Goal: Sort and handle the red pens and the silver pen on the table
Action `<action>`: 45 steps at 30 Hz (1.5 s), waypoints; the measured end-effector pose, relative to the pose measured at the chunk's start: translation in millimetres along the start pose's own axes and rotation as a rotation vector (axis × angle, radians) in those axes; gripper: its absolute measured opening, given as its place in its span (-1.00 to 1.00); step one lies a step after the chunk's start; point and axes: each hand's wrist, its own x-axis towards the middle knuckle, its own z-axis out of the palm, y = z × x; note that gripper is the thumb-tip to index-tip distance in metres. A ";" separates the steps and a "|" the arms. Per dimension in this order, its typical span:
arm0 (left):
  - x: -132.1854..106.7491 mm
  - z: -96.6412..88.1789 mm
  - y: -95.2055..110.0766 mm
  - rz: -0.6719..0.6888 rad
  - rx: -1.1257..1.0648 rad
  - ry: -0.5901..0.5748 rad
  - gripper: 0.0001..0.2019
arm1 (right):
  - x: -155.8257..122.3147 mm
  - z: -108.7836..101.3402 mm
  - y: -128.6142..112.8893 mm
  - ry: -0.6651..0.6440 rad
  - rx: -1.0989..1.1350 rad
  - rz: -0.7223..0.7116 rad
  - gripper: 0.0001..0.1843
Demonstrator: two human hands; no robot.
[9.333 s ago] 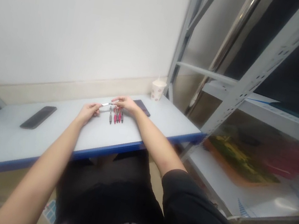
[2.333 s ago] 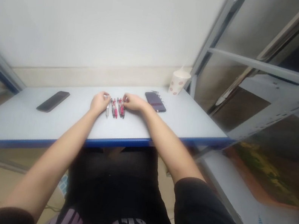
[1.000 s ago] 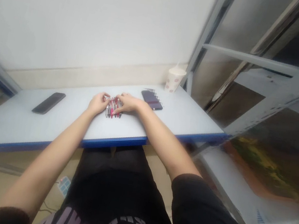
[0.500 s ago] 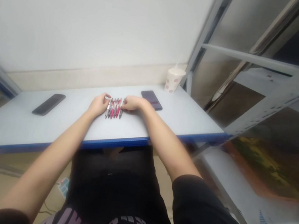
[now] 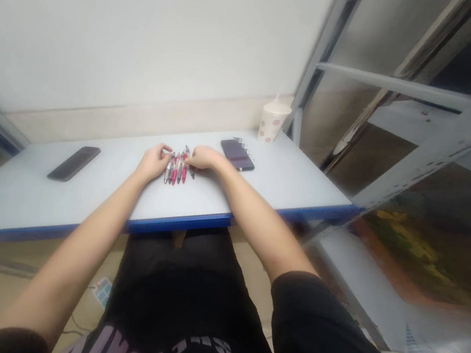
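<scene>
Several retractable pens (image 5: 179,168) lie side by side on the pale grey table top (image 5: 47,193), in pink, grey and silver. My left hand (image 5: 154,162) rests just left of the row, its fingertips at the upper end of the leftmost pens. It holds nothing I can see. My right hand (image 5: 205,158) reaches in from the right, fingertips on the upper end of a dark pen (image 5: 190,169). That pen lies tilted across the row's right side. Whether those fingers grip it is hidden.
A black phone (image 5: 74,163) lies left of my hands, and a dark purple phone (image 5: 236,155) lies right of them. A spotted paper cup (image 5: 274,123) stands at the back by the wall. Grey metal shelving (image 5: 422,141) rises beyond the table's right end.
My right hand has moved left over the pens' upper ends. The rightmost dark pen has swung from parallel to tilted. The other pens lie much as before.
</scene>
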 end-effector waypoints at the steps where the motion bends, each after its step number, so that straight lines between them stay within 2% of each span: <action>1: -0.2 -0.4 0.8 0.000 -0.002 0.005 -0.76 | 0.1 -0.6 1.0 0.009 -0.002 -0.001 -0.63; 7: -2.9 -2.0 6.3 0.024 -0.013 0.003 -0.76 | -1.7 -0.5 0.3 0.042 -0.026 -0.027 -0.68; 13: -1.5 -1.7 6.1 0.021 -0.030 -0.001 -0.76 | 2.7 13.3 -7.2 0.069 0.008 -0.121 -0.71; 17: -0.3 -1.9 5.4 0.001 -0.035 0.005 -0.76 | 5.8 17.6 -6.8 0.092 0.051 -0.134 -0.72; 26: 1.1 -0.9 0.3 0.021 -0.110 0.024 -0.74 | 9.7 14.6 3.9 0.249 0.296 -0.073 -0.84; 29: 1.7 0.3 -0.7 0.080 -0.167 0.054 -0.64 | 13.3 15.2 6.5 0.242 0.439 -0.073 -0.94; 32: 2.3 0.6 -0.4 0.145 -0.219 0.127 -0.49 | 16.2 15.0 7.3 0.201 0.586 -0.118 -0.81; 34: 2.7 -0.3 -1.0 0.178 -0.231 0.193 -0.39 | 16.8 14.0 6.9 0.185 0.671 -0.164 -0.81; 37: 3.4 -3.0 -4.4 0.231 -0.154 0.261 -0.42 | 15.5 11.7 6.0 0.154 0.773 -0.236 -0.82; 39: 4.1 -4.4 -7.6 0.259 -0.097 0.236 -0.56 | 14.2 10.5 6.5 0.132 0.813 -0.266 -0.80; 41: 5.1 -5.2 -10.2 0.270 -0.090 0.157 -0.69 | 13.7 10.1 8.1 0.123 0.830 -0.273 -0.74; 45: 5.6 -7.3 -10.1 0.271 -0.106 0.068 -0.69 | 15.7 10.2 13.7 0.125 0.820 -0.240 -0.52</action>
